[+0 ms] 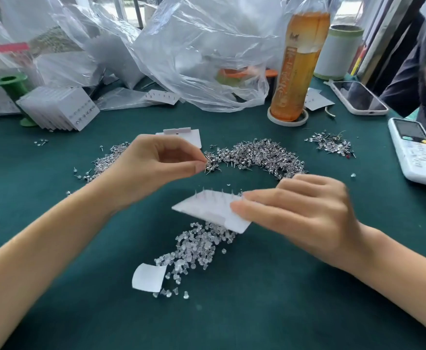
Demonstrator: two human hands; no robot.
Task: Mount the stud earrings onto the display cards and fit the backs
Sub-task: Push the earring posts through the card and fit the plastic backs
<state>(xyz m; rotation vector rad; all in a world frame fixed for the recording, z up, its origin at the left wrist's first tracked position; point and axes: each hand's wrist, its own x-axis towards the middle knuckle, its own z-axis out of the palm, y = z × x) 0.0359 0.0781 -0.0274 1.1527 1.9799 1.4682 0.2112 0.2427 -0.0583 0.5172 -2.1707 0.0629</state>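
The right hand [300, 213] grips the display card [207, 210] flat with closed fingers; the left hand [154, 162] pinches at the stud earrings [257, 155], mid-bench.

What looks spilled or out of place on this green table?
Nothing looks damaged, but small parts lie loose: a heap of silver stud earrings arcs across the green table, and clear plastic earring backs trail beside a curled white paper scrap. A few stray studs sit apart, far left.
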